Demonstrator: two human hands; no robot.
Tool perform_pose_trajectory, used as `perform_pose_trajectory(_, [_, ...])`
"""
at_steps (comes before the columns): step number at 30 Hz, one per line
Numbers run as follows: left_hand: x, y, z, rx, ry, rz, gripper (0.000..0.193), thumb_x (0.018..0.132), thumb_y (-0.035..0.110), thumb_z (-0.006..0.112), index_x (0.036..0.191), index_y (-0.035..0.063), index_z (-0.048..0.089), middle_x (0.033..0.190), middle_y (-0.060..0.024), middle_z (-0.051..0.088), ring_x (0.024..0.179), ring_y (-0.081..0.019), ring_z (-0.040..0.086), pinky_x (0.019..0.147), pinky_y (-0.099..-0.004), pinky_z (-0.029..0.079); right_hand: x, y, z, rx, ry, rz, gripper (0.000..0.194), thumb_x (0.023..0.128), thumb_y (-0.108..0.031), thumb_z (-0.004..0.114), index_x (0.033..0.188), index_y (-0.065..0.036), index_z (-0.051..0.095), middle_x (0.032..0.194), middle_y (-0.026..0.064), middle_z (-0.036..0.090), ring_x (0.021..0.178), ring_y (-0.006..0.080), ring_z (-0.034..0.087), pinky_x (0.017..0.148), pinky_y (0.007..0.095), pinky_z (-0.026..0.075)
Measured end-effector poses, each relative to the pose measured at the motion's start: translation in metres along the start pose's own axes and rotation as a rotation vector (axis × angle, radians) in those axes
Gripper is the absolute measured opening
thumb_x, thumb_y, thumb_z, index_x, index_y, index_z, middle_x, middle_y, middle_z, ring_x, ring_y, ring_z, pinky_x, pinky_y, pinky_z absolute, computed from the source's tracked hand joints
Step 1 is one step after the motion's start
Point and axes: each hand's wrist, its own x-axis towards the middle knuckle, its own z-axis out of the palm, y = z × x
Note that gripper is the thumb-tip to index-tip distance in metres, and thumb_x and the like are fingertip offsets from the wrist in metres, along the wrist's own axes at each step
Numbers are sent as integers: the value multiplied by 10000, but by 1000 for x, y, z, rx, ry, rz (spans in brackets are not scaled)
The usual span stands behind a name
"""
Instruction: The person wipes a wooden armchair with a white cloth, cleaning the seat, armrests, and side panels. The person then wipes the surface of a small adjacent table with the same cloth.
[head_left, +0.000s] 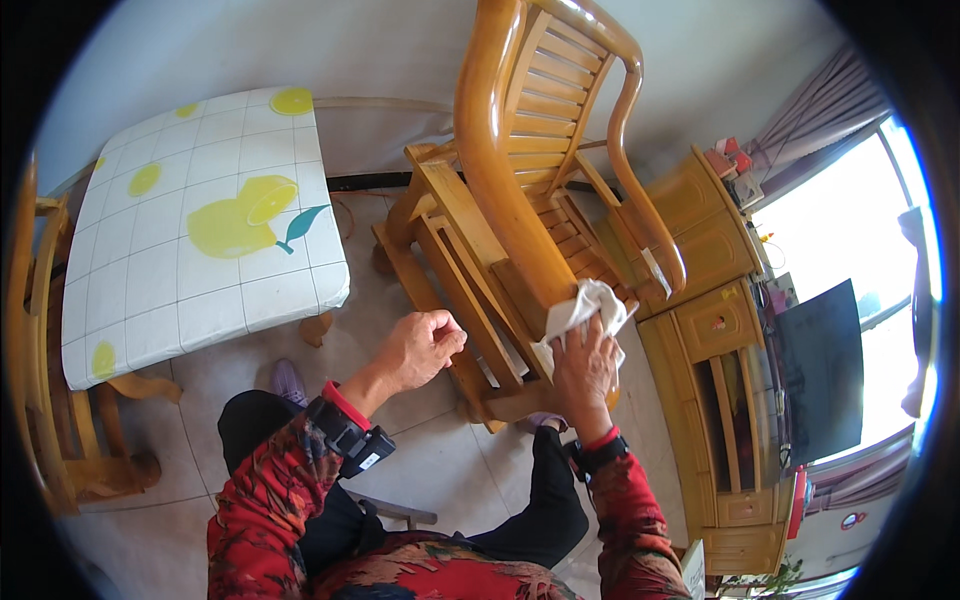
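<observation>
My right hand (583, 367) presses a crumpled white cloth (589, 311) against the front end of the armrest (517, 202) of a varnished wooden armchair (555, 97). Its fingers lie over the cloth and hide part of the armrest's tip. My left hand (421, 349) hovers with curled fingers beside the chair's lower side rails (465, 300), apart from the wood. Nothing shows in that hand. The slatted back and seat (577, 236) of the chair are visible beyond the near armrest. A white strip (656, 271) clings to the far armrest.
A table (161, 281) with a lemon-patterned cover stands on the left, near another wooden chair (45, 300). Along the right runs a wooden cabinet (679, 390) below a television (821, 375). A small stool (397, 511) is partly visible by my legs on the tiled floor (442, 457).
</observation>
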Motion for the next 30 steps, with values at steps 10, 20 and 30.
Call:
perform_pose_trajectory(10, [-2, 3, -6, 68, 37, 80, 222, 979, 205, 616, 902, -1, 644, 810, -61, 694, 654, -118, 648, 618, -269, 519, 137, -89, 31, -127, 82, -141, 616, 916, -429, 627, 1401, -95, 446, 1452, 240, 398, 1190, 504, 486, 1017, 581, 389])
perform_pose_trajectory(20, [9, -7, -23, 161, 153, 46, 261, 911, 246, 636, 861, -9, 654, 774, -163, 690, 709, -302, 674, 676, -392, 525, 178, -88, 9, 181, -34, -191, 533, 928, -387, 607, 1366, -117, 470, 1433, 246, 417, 1167, 463, 516, 984, 539, 418])
perform_pose_trajectory(30, [1, -12, 1, 169, 29, 84, 266, 959, 241, 622, 870, -10, 624, 717, -77, 661, 631, -160, 642, 611, -333, 513, -32, 19, -19, 34, 157, -166, 468, 863, -282, 699, 1247, -49, 566, 1408, 210, 449, 1177, 420, 488, 967, 532, 382])
